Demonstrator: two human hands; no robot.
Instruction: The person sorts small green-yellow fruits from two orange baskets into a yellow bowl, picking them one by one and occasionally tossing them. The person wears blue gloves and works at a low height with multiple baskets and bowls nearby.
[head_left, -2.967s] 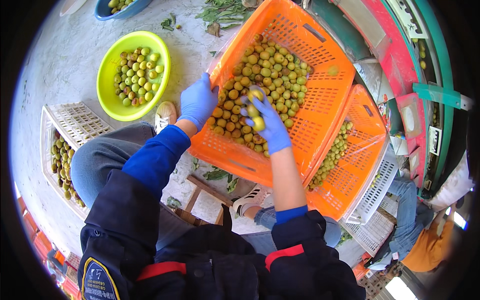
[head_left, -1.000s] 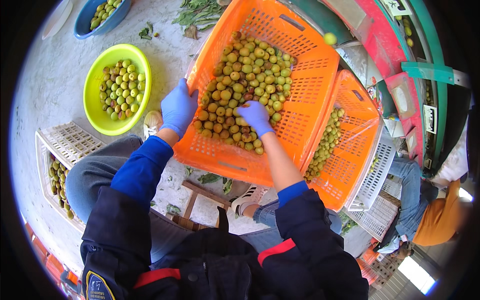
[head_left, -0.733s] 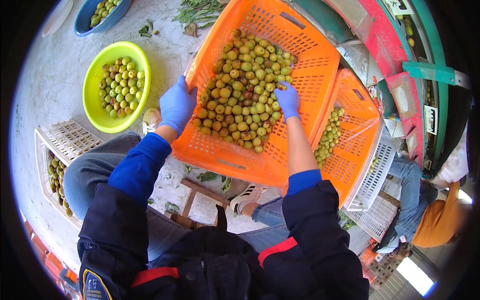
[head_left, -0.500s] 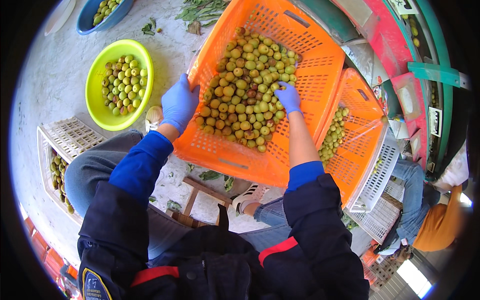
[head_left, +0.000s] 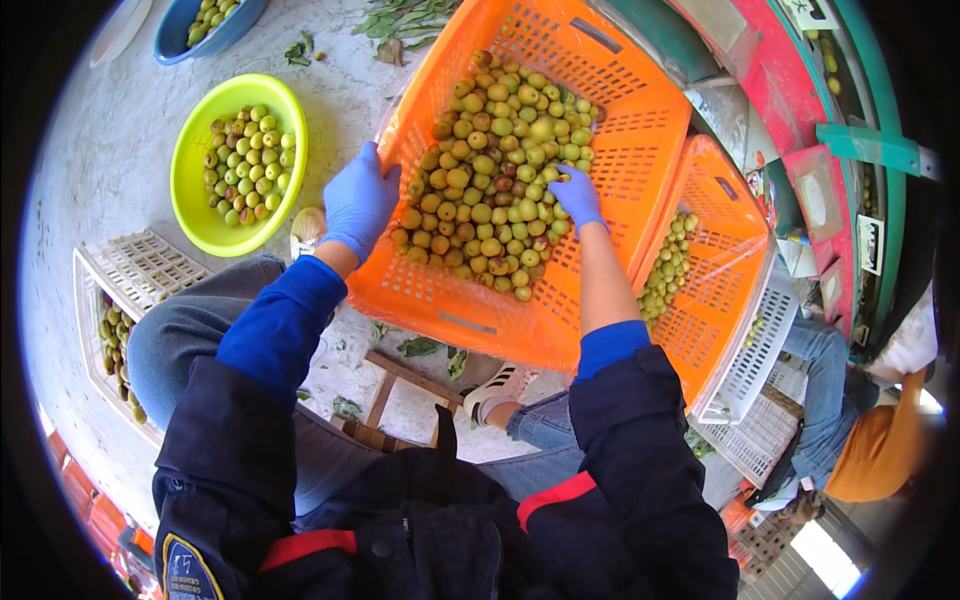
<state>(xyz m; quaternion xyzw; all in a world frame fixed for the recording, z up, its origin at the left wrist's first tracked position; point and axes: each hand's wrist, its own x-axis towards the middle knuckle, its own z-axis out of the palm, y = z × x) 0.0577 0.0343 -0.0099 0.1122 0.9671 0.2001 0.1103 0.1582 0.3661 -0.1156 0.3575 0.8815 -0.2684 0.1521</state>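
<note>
A large orange plastic crate (head_left: 640,150) stands tilted before me, lined with clear film. Inside lies a heap of round yellow-green jujubes (head_left: 480,190), some with brown patches and a few dark brown near the middle. My left hand (head_left: 362,205), in a blue-violet glove, is closed on the crate's left rim, part of its fingers hidden. Gloved alike, my right hand (head_left: 579,200) reaches into the crate at the right side of the heap. Its thumb and fingertips are pinched together around a jujube, which they partly cover.
A lime-green basin (head_left: 190,215) of jujubes stands left, with a blue basin (head_left: 172,45) beyond. A white crate (head_left: 150,265) is beside my left knee. Right are a second orange crate (head_left: 715,330), red and green machinery (head_left: 800,140), and another person (head_left: 870,450). A wooden stool (head_left: 385,400) sits below.
My hands have hardly moved: the left stays on the crate rim, the right at the same side of the heap. A pale jujube now shows on top of the heap, above my right hand.
</note>
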